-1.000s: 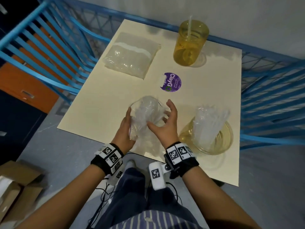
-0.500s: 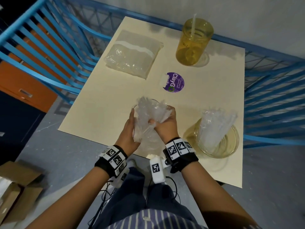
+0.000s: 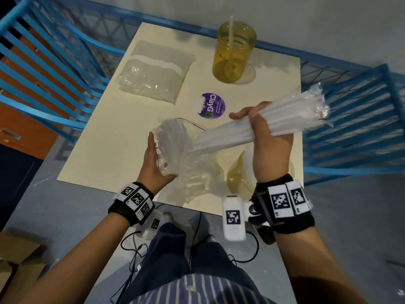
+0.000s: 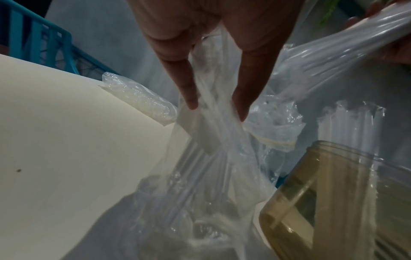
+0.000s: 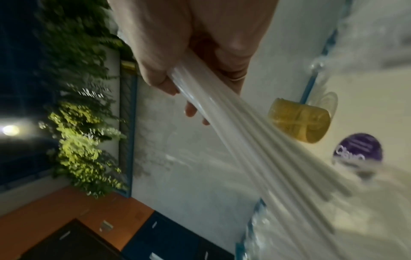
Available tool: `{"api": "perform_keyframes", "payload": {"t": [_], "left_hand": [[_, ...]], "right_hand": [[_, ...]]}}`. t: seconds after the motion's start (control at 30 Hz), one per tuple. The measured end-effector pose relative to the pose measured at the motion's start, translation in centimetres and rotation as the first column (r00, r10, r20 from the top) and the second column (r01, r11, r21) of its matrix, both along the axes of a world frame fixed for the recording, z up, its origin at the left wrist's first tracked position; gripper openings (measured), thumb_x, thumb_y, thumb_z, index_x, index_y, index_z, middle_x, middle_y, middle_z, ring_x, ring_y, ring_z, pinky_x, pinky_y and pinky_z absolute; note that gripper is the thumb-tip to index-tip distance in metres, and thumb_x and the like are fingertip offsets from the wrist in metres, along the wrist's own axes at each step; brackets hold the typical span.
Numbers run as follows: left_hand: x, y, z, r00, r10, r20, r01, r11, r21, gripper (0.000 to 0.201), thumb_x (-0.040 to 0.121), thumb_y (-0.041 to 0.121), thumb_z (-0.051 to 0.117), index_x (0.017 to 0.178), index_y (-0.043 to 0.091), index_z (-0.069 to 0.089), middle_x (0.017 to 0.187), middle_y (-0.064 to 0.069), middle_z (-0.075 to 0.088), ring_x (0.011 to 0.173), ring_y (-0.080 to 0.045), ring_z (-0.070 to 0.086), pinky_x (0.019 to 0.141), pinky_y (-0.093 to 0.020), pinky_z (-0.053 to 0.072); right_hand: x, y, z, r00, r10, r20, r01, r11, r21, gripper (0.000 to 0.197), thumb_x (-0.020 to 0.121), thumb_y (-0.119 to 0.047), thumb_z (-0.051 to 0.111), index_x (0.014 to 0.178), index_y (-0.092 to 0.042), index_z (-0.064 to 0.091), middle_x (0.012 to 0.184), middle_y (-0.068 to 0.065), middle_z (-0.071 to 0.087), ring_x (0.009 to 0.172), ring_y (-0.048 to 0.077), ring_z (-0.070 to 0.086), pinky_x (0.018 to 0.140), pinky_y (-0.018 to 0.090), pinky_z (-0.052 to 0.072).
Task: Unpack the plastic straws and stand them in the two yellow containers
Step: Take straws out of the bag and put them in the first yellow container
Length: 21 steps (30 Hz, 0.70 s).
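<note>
My right hand point(image 3: 258, 119) grips a bundle of translucent white straws point(image 3: 291, 115) and holds it slanted above the table, its low end still in the mouth of a clear plastic bag point(image 3: 182, 150). My left hand point(image 3: 157, 159) grips that bag near the front edge; its fingers point(image 4: 191, 95) pinch the film. The near yellow container point(image 4: 333, 193) stands under my right hand with several straws point(image 4: 351, 123) upright in it. The far yellow container point(image 3: 235, 49) holds one straw point(image 3: 231, 29). In the right wrist view my right hand point(image 5: 177, 98) wraps the bundle point(image 5: 255, 154).
A sealed bag of straws point(image 3: 153, 71) lies at the back left of the cream table point(image 3: 114, 137). A round purple sticker point(image 3: 211, 105) is stuck at mid-table. Blue railings point(image 3: 355, 128) surround the table. A cardboard box point(image 3: 15, 266) sits on the floor, lower left.
My right hand closed on the straws inside the bag and has drawn the bundle out, up and to the right. My left hand kept hold of the bag.
</note>
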<state>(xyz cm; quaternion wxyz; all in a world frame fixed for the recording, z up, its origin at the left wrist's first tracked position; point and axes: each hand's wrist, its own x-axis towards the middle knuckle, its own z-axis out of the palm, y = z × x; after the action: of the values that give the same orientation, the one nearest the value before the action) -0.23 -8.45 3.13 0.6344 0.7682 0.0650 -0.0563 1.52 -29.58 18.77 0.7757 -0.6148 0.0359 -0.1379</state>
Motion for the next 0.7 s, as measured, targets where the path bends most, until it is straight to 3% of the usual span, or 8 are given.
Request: {"api": "perform_keyframes", "payload": {"t": [0.1, 0.17, 0.33, 0.47, 0.53, 0.57, 0.63, 0.7], "left_hand": [[0.0, 0.2, -0.8, 1.0, 0.018, -0.013, -0.018, 1.0, 0.004, 0.133, 0.055, 0.005, 0.087, 0.148, 0.031, -0.004, 0.153, 0.014, 0.014, 0.139, -0.01, 0.028, 0.104, -0.049, 0.041], [0.0, 0.1, -1.1, 0.999, 0.049, -0.002, -0.049, 0.998, -0.028, 0.125, 0.055, -0.001, 0.086, 0.146, 0.029, 0.005, 0.154, 0.003, 0.02, 0.138, -0.017, 0.034, 0.101, -0.053, 0.044], [-0.1, -0.2, -1.0, 0.996, 0.086, 0.019, -0.085, 0.994, -0.075, 0.115, 0.053, -0.004, 0.085, 0.141, 0.03, 0.018, 0.142, 0.001, 0.038, 0.126, -0.016, 0.048, 0.095, -0.049, 0.05], [-0.5, -0.4, -1.4, 0.995, 0.098, 0.009, -0.097, 0.992, -0.082, 0.118, 0.052, -0.006, 0.084, 0.141, 0.03, 0.017, 0.145, 0.001, 0.034, 0.128, -0.02, 0.046, 0.095, -0.054, 0.048], [-0.6, -0.6, -1.4, 0.996, 0.087, 0.006, -0.086, 0.993, -0.076, 0.119, 0.052, -0.005, 0.085, 0.142, 0.031, 0.016, 0.145, 0.002, 0.034, 0.128, -0.021, 0.046, 0.095, -0.055, 0.048], [-0.6, -0.6, -1.4, 0.996, 0.084, 0.008, -0.083, 0.994, -0.072, 0.12, 0.051, -0.002, 0.086, 0.142, 0.032, 0.017, 0.144, 0.003, 0.035, 0.128, -0.021, 0.046, 0.095, -0.056, 0.048], [-0.7, -0.8, -1.2, 0.996, 0.085, 0.018, -0.084, 0.995, -0.052, 0.118, 0.049, 0.003, 0.086, 0.141, 0.032, 0.018, 0.143, 0.006, 0.037, 0.129, -0.019, 0.045, 0.097, -0.055, 0.047], [-0.7, -0.9, -1.0, 0.996, 0.084, 0.03, -0.083, 0.996, -0.024, 0.119, 0.049, 0.007, 0.087, 0.142, 0.032, 0.018, 0.144, 0.006, 0.035, 0.131, -0.019, 0.043, 0.099, -0.053, 0.046]], "right_hand": [[-0.5, -2.7, 0.7, 0.998, -0.047, 0.035, 0.046, 0.999, 0.027, 0.014, 0.083, -0.001, 0.055, 0.079, -0.014, 0.052, 0.074, 0.015, 0.06, 0.083, 0.038, 0.061, 0.086, 0.047, 0.051], [-0.9, -4.2, 0.4, 0.995, -0.098, 0.002, 0.098, 0.995, -0.009, 0.025, 0.085, 0.002, 0.053, 0.075, -0.02, 0.056, 0.071, 0.009, 0.063, 0.081, 0.035, 0.062, 0.085, 0.048, 0.052], [-2.1, -7.5, -0.2, 0.983, -0.182, -0.03, 0.175, 0.972, -0.157, 0.033, 0.082, 0.0, 0.056, 0.065, -0.028, 0.06, 0.069, 0.002, 0.067, 0.08, 0.033, 0.064, 0.087, 0.047, 0.053], [-2.9, -9.0, 0.1, 0.972, -0.231, -0.03, 0.221, 0.956, -0.192, 0.03, 0.08, 0.0, 0.058, 0.064, -0.024, 0.063, 0.071, 0.007, 0.064, 0.078, 0.022, 0.064, 0.082, 0.031, 0.054], [-3.2, -8.7, -0.6, 0.968, -0.221, -0.122, 0.176, 0.937, -0.303, 0.008, 0.078, 0.001, 0.064, 0.075, -0.007, 0.066, 0.074, 0.003, 0.063, 0.07, 0.007, 0.063, 0.073, 0.019, 0.052], [-3.3, -8.4, -1.3, 0.956, -0.216, -0.199, 0.125, 0.913, -0.388, 0.009, 0.077, -0.001, 0.069, 0.083, -0.004, 0.064, 0.076, -0.003, 0.062, 0.067, 0.002, 0.061, 0.069, 0.016, 0.051], [-3.6, -7.9, -3.4, 0.922, -0.209, -0.326, 0.005, 0.848, -0.529, 0.038, 0.069, -0.006, 0.079, 0.099, -0.01, 0.056, 0.086, -0.004, 0.059, 0.075, 0.004, 0.056, 0.068, 0.012, 0.044], [-3.8, -7.8, -4.8, 0.926, -0.181, -0.333, -0.072, 0.779, -0.623, 0.071, 0.058, -0.007, 0.086, 0.118, -0.008, 0.049, 0.113, 0.007, 0.054, 0.097, 0.01, 0.05, 0.076, 0.003, 0.035]]}}
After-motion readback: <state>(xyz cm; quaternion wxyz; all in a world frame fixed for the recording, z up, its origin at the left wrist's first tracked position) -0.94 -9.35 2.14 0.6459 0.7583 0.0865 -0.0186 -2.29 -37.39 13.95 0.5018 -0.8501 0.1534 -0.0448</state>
